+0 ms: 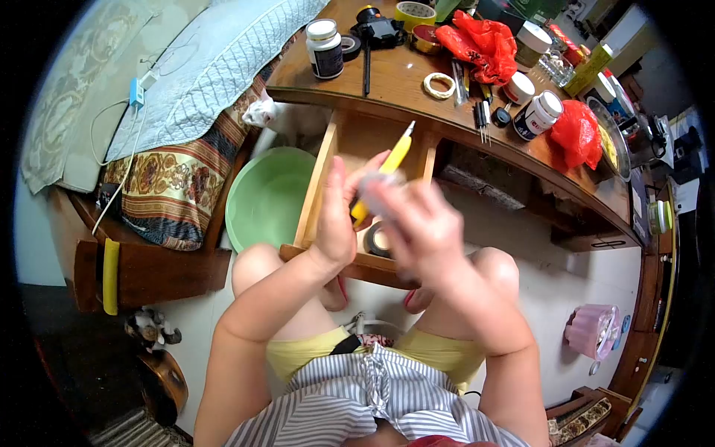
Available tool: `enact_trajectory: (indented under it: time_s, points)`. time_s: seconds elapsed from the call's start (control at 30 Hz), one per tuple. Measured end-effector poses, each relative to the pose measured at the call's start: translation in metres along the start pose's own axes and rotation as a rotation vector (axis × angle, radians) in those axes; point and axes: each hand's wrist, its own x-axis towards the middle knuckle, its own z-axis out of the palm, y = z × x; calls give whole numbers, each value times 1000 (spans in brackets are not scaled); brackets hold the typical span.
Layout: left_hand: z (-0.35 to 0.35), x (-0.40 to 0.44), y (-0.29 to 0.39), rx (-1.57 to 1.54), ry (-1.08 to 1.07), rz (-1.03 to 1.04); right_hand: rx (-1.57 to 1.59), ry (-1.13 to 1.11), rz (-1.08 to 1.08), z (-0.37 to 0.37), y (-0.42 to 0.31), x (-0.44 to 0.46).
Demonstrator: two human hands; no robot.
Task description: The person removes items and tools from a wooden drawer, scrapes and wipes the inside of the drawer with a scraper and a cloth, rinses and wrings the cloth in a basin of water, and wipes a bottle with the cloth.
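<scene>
Above the open wooden drawer, my left hand is wrapped round a yellow pen-like tool, whose pale metal tip points up and to the right. Close beside it, my right hand is blurred by motion and closed on a small greyish-white thing that I cannot make out. That thing overlaps the middle of the yellow tool. A dark roll of tape lies in the drawer, partly hidden behind my right hand.
The desk holds a white-capped bottle, a masking tape ring, a red bag and another bottle. Left of the drawer stands a green basin, with a white cat behind it. A pink bin is at right.
</scene>
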Motion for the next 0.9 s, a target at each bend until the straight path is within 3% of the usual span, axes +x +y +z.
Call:
enact_trajectory:
  time_s: [0.07, 0.17, 0.2, 0.3, 0.47, 0.73, 0.83, 0.9]
  points:
    - [-2, 4, 1, -106, 29, 24, 83, -74, -116, 9, -8, -3]
    - [-21, 6, 3, -98, -125, -27, -83, 64, 107, -6, 29, 11]
    - [-20, 2, 5, -56, -71, -63, -37, 160, 156, -15, 41, 14]
    - [-25, 4, 10, -202, -192, -120, 189, 342, 229, -26, 46, 20]
    - [-24, 10, -1, -246, -109, -162, 91, 215, 94, -17, 29, 14]
    - [-12, 9, -9, -79, -60, -54, -3, 146, 134, -7, 32, 11]
    - [-20, 13, -6, -165, -143, -121, 22, 97, 113, -1, 24, 8]
    - [1, 10, 0, -304, 183, -202, 61, -23, 48, 2, 13, 0]
